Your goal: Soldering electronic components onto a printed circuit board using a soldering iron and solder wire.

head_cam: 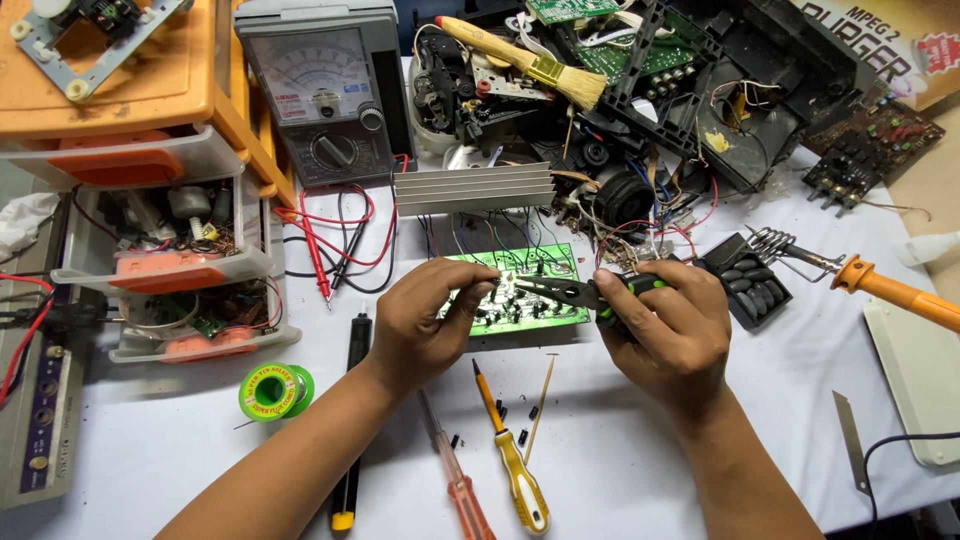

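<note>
At nine o'clock stands an orange drawer unit (150, 150), its clear trays full of small parts and wire. Below it, toward seven o'clock, a green solder spool (276, 391) lies on the white table (150, 450). At eleven o'clock an analog multimeter (325, 100) rests with its red and black probes (318, 255) trailing down beside it.

The left hand (425, 325) sits just left of centre, fingertips pinched on the near left edge of the green circuit board (520, 290), which lies flat at the centre, just below a finned aluminium heat sink (472, 190). At six o'clock lie a yellow-handled screwdriver (515, 470), an orange one (460, 480) and some small dark bits, seemingly clipped leads or parts.

The right hand (665, 335), just right of centre, is closed around the green-and-black handles of pliers (570, 292), whose nose points left over the board's components. Whether the nose grips anything cannot be told.

At twelve to one o'clock sit a brush (530, 62) and an opened black chassis (740, 90); at three o'clock a soldering iron (885, 290) rests unheld.

As a judgement, work on the board is midway: the loose bits suggest some parts are already off, most components are still mounted, and the iron and solder lie idle.
</note>
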